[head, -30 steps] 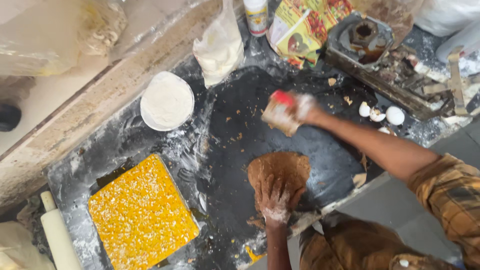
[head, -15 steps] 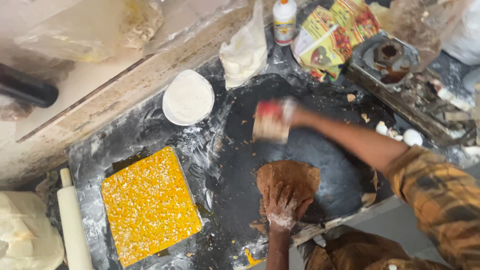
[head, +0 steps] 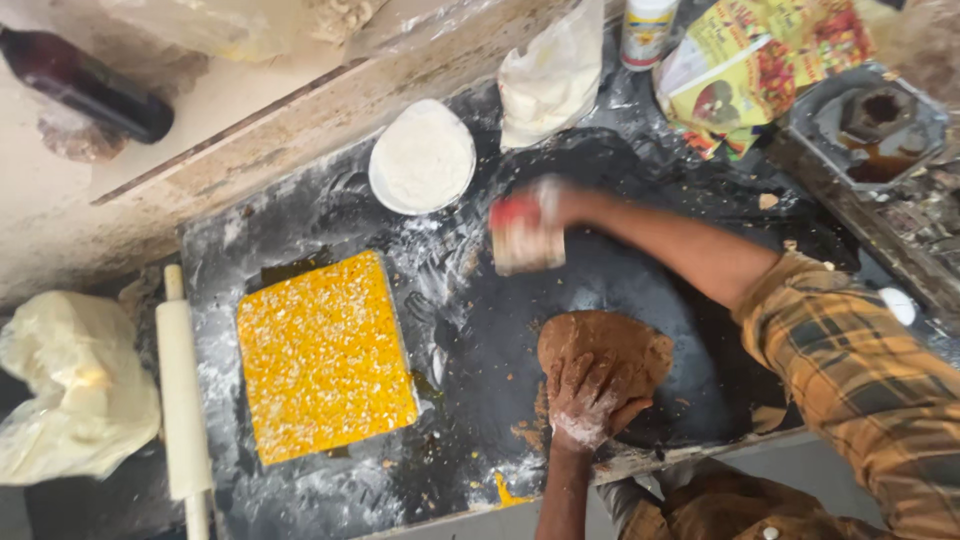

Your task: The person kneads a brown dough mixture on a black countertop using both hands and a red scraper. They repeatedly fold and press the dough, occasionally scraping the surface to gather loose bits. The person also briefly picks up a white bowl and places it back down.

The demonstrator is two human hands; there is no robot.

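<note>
Rough working kitchen, sweet-making or bakery type. Evidence: black stone slab (head: 330, 215) dusted with flour, bowl of flour (head: 422, 157), white rolling pin (head: 182, 400), brown dough lump (head: 605, 350), yellow square slab of sweet (head: 323, 355), flour bags (head: 553, 75), grimy stove burner (head: 868, 120).

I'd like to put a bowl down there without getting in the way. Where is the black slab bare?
Barest is the slab between the scraper in the right hand, the dough under the left hand and the sleeve. A floury strip lies between the yellow sheet and the dough. The far edge is crowded: flour bowl, bag, packet.
</note>
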